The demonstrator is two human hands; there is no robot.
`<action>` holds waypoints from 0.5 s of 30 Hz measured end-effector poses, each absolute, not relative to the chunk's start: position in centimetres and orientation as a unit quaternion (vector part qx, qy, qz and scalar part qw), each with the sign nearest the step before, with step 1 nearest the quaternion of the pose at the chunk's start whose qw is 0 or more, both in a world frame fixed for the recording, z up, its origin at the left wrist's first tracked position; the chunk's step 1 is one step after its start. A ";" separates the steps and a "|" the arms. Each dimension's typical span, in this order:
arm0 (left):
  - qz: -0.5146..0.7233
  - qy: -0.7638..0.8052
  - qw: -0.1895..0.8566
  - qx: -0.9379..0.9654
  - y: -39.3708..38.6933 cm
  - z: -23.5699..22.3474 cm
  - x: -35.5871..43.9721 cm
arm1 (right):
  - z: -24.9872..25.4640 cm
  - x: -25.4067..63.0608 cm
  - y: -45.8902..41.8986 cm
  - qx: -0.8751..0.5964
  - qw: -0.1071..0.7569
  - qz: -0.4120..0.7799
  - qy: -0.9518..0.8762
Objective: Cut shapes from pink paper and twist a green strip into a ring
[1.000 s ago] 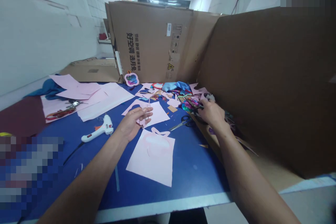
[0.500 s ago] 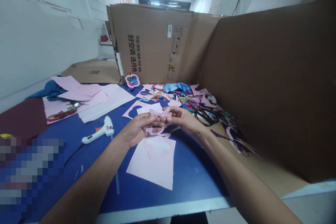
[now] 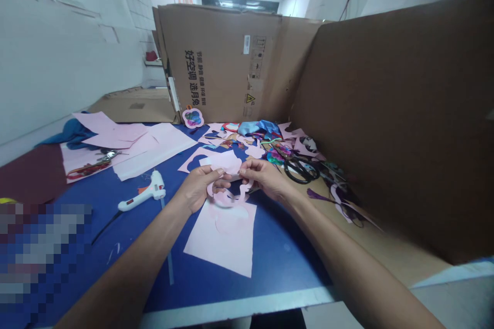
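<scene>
Two large cardboard panels stand along the blue counter, the far panel (image 3: 219, 61) with black printing and the right panel (image 3: 389, 123) angled to meet it. On the counter's left part lie a dark red sheet (image 3: 29, 167), several loose pink paper sheets (image 3: 154, 149) and a crumpled blue cloth (image 3: 67, 133). A big pink paper sheet (image 3: 224, 241) with a curved cut line lies just below the person's hands, at the front of the counter (image 3: 287, 272).

The left hand (image 3: 198, 187) and right hand (image 3: 264, 177) are raised above that sheet, close together, and each grip is pinched on a cut pink paper shape (image 3: 227, 193). The shape is held in the air between them, and seems to be a wavy, looped outline, though the fingers hide part of it. A heap of colourful paper scraps (image 3: 262, 139) lies beyond the hands. Black-handled scissors (image 3: 299, 169) lie near the right hand, and a white glue gun (image 3: 144, 194) lies on its side near the left hand. A small flower-shaped paper piece (image 3: 193, 118) leans against the far panel.
</scene>
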State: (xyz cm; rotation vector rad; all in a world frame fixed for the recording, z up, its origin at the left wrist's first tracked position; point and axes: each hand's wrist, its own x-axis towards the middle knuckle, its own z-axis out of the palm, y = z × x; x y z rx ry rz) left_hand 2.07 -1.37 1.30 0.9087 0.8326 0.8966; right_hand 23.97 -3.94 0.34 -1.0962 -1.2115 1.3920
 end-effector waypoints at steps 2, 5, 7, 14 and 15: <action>0.402 0.381 0.723 0.413 -1.3 1.2 2.1 | 0.2 23.9 -3.9 -0.450 0.478 0.570 -0.494; 0.387 0.377 0.730 0.419 -1.2 1.0 2.1 | -0.1 23.6 -3.9 -0.443 0.476 0.579 -0.492; 0.391 0.370 0.730 0.422 -1.2 0.9 2.2 | -0.3 23.4 -3.9 -0.437 0.475 0.586 -0.490; 0.384 0.340 0.746 0.425 -1.3 0.8 2.4 | 0.1 23.4 -4.0 -0.422 0.473 0.583 -0.509; 0.391 0.344 0.743 0.420 -1.2 0.8 2.4 | 0.3 23.7 -4.0 -0.434 0.465 0.563 -0.528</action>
